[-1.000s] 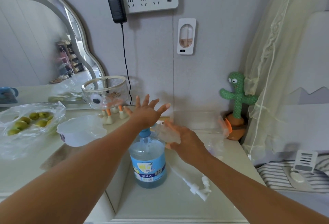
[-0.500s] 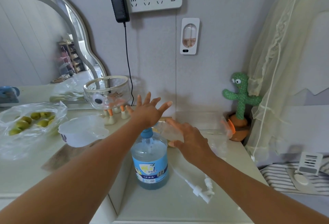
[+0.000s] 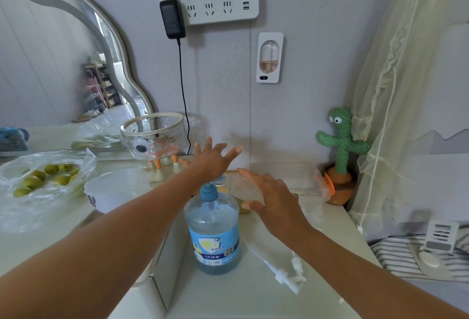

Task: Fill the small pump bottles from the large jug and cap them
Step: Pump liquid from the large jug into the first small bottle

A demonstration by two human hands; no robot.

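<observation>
The large clear jug of blue liquid stands on the white lower tabletop. It has a blue pump head. My left hand rests palm-down on the pump top with its fingers spread. Just right of the pump, my right hand holds a small clear bottle between thumb and extended fingers, tilted toward the spout. Its liquid level cannot be made out. Two white pump caps with long tubes lie on the tabletop right of the jug.
On the higher counter to the left sit a white bowl, a bag of green fruit and a glass bowl on duck feet. A clear box and a cactus toy stand at the back right.
My right hand's fingers have straightened along the small bottle. My left hand stays on the pump top. The view has shifted slightly.
</observation>
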